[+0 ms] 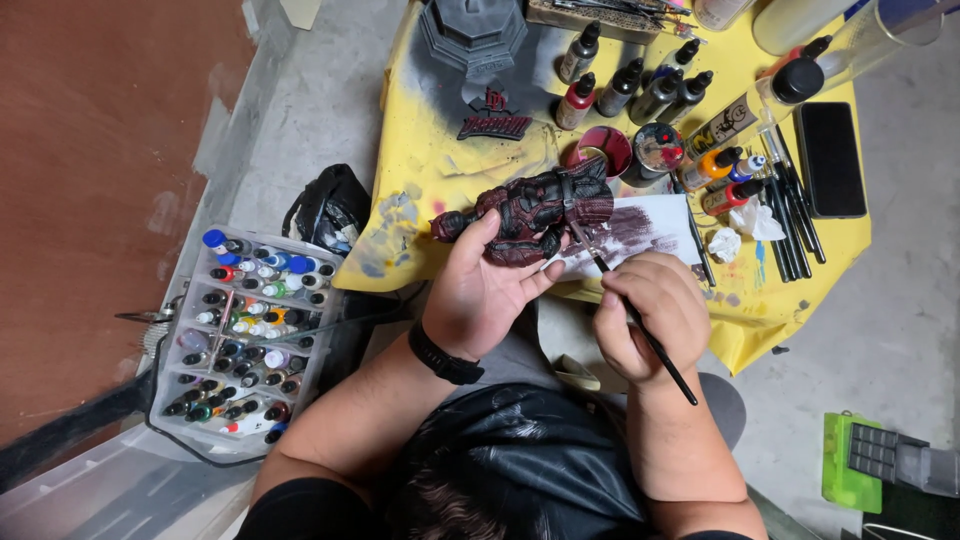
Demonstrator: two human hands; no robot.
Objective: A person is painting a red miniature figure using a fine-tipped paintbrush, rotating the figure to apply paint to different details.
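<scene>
Head view: paint bottles (640, 90) (behind figure (530, 212))

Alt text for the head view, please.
A left hand holds a dark red model torso while the right hand touches a thin paintbrush to it, above a yellow-covered table crowded with paint bottles.

Hobby painting workshop: yellow paint-stained worktop (440, 150) crowded with dropper paint bottles (640, 90), spare brushes (790, 215), a tray of small paint bottles (245, 335) on bare concrete floor (890, 330).
</scene>
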